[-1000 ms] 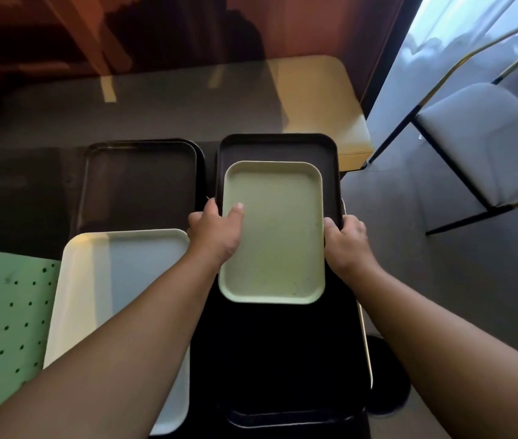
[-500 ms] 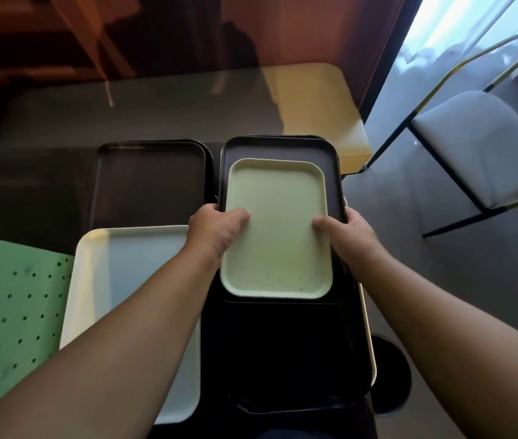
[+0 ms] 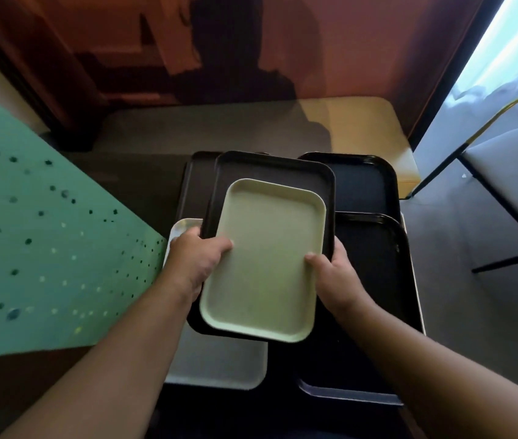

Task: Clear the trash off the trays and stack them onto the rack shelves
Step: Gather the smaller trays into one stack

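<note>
Likely a cafeteria or canteen dining area. Many serving trays (image 3: 368, 267) in black, grey and pale green piled on a table (image 3: 251, 128); metal-framed padded chair (image 3: 511, 185) beside; wood-panelled wall (image 3: 251, 42) behind.

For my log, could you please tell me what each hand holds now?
Left hand: closed on the tray pair.
Right hand: closed on the same pair.

- A pale green tray (image 3: 267, 261) is lying empty inside a larger dark tray (image 3: 283, 172), both tilting slightly.
- More dark trays (image 3: 374, 261) are sitting right; a white tray (image 3: 219, 362) is lying beneath.
</note>
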The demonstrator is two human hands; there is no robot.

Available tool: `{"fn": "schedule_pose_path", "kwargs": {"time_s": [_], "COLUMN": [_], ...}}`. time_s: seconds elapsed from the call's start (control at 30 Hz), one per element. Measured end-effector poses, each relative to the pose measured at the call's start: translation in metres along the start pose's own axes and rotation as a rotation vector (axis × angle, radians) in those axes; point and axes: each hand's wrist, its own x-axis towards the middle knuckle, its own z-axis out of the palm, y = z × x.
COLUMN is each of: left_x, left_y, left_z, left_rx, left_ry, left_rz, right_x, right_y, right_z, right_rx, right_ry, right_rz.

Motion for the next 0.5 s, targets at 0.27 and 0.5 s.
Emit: {"fn": "schedule_pose_path", "kwargs": {"time_s": [0.27, 0.5], "left_x": [0.021, -0.005], "left_y": [-0.083, -0.080], "left_z": [-0.044, -0.048], "left_rx": [0.058, 0.160], "left_ry": [0.080, 0.038], "left_rz": [-0.148, -0.166], "right_x": [-0.034, -0.042], "right_y": [0.023, 0.028], "right_z": [0.058, 0.074], "right_rx": [-0.013, -0.122], "right_ry": [-0.050, -0.062], "right_rz": [0.143, 0.190]}}
